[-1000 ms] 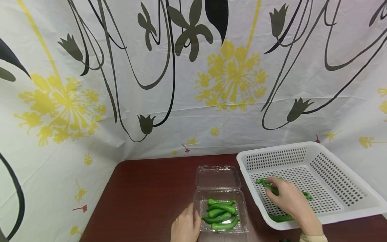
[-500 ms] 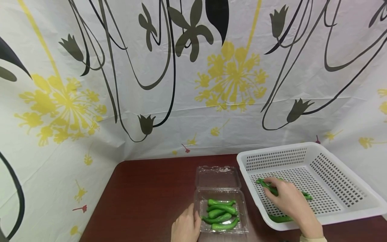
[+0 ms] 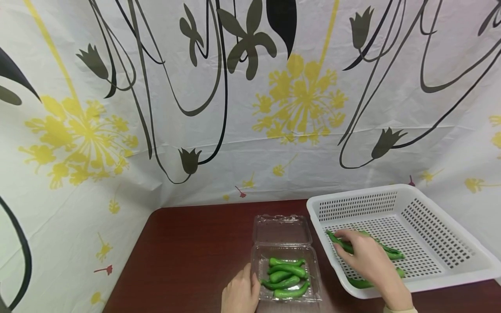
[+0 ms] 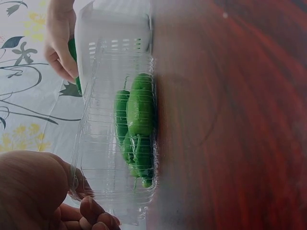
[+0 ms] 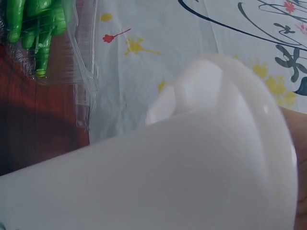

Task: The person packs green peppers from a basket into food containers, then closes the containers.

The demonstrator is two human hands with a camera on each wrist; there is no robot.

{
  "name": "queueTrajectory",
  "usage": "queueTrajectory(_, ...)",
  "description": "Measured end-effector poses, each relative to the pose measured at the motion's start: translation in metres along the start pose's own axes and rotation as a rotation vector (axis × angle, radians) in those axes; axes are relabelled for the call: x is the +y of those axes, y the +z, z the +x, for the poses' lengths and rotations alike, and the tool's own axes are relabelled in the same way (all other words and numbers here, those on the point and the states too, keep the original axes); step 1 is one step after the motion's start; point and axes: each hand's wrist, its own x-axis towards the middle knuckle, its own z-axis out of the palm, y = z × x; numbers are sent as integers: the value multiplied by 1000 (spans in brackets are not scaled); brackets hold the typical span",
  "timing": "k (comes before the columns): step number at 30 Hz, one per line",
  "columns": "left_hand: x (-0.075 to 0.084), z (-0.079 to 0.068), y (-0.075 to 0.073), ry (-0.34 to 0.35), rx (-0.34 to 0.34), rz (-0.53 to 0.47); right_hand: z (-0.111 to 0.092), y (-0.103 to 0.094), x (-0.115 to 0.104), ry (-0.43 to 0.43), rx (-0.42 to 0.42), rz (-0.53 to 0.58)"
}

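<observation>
In the head view a clear plastic clamshell box (image 3: 315, 278) lies with its lid folded back, several green peppers (image 3: 287, 269) inside. My left hand (image 3: 239, 292) grips the box's left rim; in the left wrist view the thumb and fingers pinch that edge. At the white basket (image 3: 450, 278) on the right, my right hand (image 3: 368, 258) holds a green pepper (image 3: 334, 238) between thumb and fingers. The left wrist view shows this pepper (image 4: 72, 50) by the basket's rim, partly hidden by the hand. More green peppers (image 3: 393, 253) lie on the basket floor beneath and beside the hand.
The dark red table (image 3: 195, 252) carries the box and, close on its right, the slotted basket. A white patterned curtain (image 3: 235, 174) hangs behind and at the sides. The basket's wall (image 5: 168, 177) fills much of the right wrist view.
My right hand has shifted slightly left with the pepper in its fingers, uncovering more of the peppers in the basket. The left hand and the box have stayed in place.
</observation>
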Motion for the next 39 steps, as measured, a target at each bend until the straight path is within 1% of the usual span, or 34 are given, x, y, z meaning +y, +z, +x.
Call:
queueTrajectory(9, 0, 0, 0, 0, 5, 8, 1, 6, -5, -50, 55, -12)
queueTrajectory(12, 0, 0, 0, -2, 4, 10, 1, 8, -8, -58, 59, -22)
queueTrajectory(18, 0, 0, 0, 10, 24, 17, 1, 10, -13, -43, 52, -27)
queueTrajectory(22, 0, 1, -1, 11, 18, 15, 1, 10, -15, -52, 71, -30)
queueTrajectory(25, 0, 1, -1, 15, 21, 15, 2, 11, -17, -63, 80, -21)
queueTrajectory(30, -1, 0, 0, 21, 35, 16, 2, 15, -21, -76, 69, 12)
queueTrajectory(32, -1, 0, 1, 21, 40, 16, 2, 17, -23, -98, 77, 25)
queueTrajectory(37, -1, -1, 2, 24, 57, 28, 3, 23, -26, -206, 126, 45)
queueTrajectory(39, -1, -1, 2, 23, 58, 28, 3, 25, -27, -227, 119, 54)
